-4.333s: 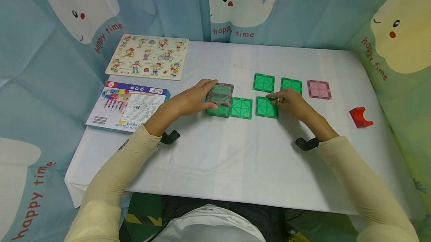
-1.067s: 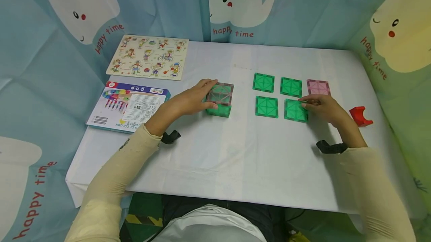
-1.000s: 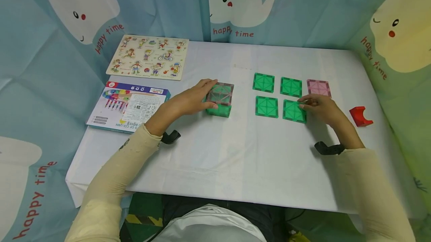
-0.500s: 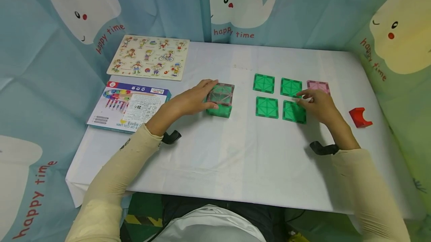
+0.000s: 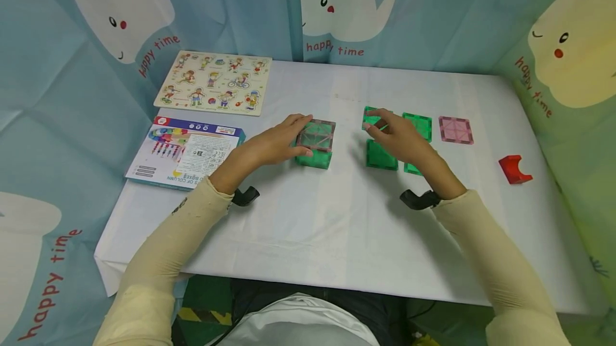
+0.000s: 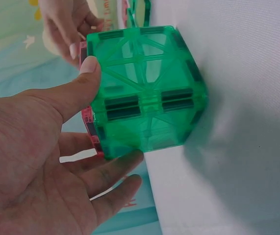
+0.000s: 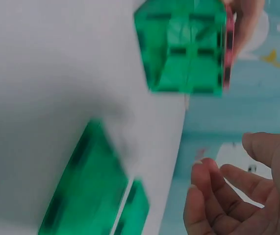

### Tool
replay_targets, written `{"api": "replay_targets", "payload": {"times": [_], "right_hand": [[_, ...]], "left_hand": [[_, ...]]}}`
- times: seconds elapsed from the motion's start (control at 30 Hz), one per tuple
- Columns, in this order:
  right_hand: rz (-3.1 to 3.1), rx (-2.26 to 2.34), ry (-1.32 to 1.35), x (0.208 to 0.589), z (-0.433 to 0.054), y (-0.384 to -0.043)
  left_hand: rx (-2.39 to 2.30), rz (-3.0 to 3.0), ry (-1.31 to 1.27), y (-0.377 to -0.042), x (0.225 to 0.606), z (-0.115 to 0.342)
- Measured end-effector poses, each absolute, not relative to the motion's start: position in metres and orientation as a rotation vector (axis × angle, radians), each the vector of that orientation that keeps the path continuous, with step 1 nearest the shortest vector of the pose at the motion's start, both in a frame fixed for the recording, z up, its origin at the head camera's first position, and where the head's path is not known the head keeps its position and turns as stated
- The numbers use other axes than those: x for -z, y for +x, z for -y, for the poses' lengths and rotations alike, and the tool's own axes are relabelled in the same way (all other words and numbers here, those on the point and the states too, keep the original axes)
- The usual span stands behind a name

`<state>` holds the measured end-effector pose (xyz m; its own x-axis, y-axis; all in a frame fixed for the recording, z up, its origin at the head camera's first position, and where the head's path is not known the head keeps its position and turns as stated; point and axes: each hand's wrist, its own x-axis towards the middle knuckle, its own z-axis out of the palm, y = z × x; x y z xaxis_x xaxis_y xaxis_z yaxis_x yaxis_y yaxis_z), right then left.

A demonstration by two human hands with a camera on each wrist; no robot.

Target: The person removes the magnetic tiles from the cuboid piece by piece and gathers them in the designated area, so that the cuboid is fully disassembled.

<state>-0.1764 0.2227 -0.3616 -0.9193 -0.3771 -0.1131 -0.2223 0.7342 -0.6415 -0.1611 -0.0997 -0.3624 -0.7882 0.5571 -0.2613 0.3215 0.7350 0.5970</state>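
Note:
My left hand (image 5: 274, 143) grips a cube of see-through magnetic tiles (image 5: 318, 159), green on the sides with a pink tile (image 5: 317, 135) on top. In the left wrist view the thumb lies along one side of the cube (image 6: 144, 88) and the fingers reach the opposite side. To its right, separate green tiles (image 5: 382, 156) lie in two rows of two, partly covered by my right hand (image 5: 406, 137). That hand hovers over them with loosely bent fingers. The right wrist view shows nothing between its fingers and thumb (image 7: 260, 149).
A pink tile (image 5: 456, 130) lies right of the green ones, and a red notched block (image 5: 515, 169) sits farther right. At the left are a picture puzzle board (image 5: 214, 83) and a printed box (image 5: 185, 152). A patterned curtain (image 5: 240, 9) encloses the white table (image 5: 308, 217).
The green tile beside the cube no longer lies there; another now lies at the front right of the group. My right hand released that tile and moved left. My left hand stayed put.

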Motion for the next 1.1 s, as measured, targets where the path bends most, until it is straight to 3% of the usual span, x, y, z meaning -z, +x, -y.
{"api": "replay_targets", "payload": {"times": [0.4, 1.1], "right_hand": [[-2.493, 1.054, -0.546, 0.374, -0.157, -0.181], [-2.532, 1.176, -0.616, 0.373, -0.14, -0.168]], "left_hand": [[-0.744, -2.511, 0.69, -0.162, 0.363, 0.101], [-0.713, -2.523, 0.699, -0.163, 0.362, 0.103]]}}
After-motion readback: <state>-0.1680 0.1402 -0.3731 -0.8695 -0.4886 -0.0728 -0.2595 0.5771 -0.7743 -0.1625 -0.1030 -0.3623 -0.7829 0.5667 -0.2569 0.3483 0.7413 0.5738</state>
